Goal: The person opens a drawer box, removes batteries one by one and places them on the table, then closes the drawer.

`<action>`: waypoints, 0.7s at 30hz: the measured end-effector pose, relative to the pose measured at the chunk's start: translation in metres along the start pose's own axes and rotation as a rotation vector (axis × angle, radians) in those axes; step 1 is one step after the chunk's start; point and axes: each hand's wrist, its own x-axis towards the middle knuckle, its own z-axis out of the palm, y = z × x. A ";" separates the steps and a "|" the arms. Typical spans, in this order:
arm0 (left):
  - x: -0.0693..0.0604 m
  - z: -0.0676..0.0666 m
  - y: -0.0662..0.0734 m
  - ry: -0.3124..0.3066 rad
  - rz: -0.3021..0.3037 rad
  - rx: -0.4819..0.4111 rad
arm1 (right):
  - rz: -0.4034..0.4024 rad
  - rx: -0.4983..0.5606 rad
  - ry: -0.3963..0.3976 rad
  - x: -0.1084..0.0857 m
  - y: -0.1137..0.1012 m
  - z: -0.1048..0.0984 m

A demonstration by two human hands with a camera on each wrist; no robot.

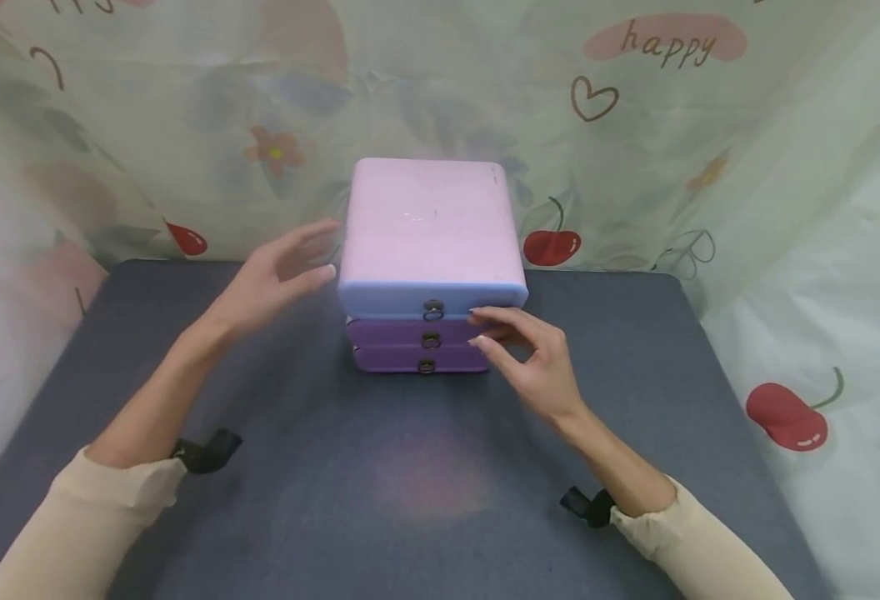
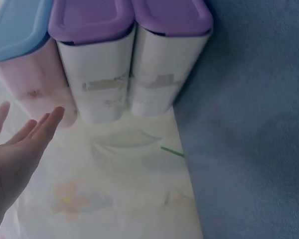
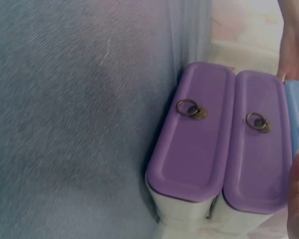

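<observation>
A stack of three small drawer boxes stands at the back middle of the table. The top one has a pink body (image 1: 431,225) and a blue front (image 1: 383,301); below it are a purple middle front (image 1: 386,333) and a purple bottom front (image 1: 386,360). Each front bears a metal ring pull, such as the bottom ring (image 3: 188,107). My left hand (image 1: 271,271) is beside the stack's left side, fingers extended and thumb apart. At the right front corner is my right hand (image 1: 537,358), fingers loosely bent, by the blue and purple fronts; contact I cannot tell.
Dark grey-blue cloth covers the table (image 1: 297,492). Behind the stack hangs a pale curtain (image 1: 440,83) printed with cherries, flowers and words; it also runs down both sides. A black strap (image 1: 207,452) is at the left wrist, another black strap (image 1: 588,507) at the right.
</observation>
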 end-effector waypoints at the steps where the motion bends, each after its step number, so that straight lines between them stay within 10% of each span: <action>1: 0.001 0.001 0.001 -0.004 -0.015 -0.009 | 0.018 0.023 -0.006 -0.001 0.004 0.001; 21: 0.012 0.010 0.002 -0.003 -0.069 -0.049 | 0.249 0.304 -0.059 0.004 0.017 0.018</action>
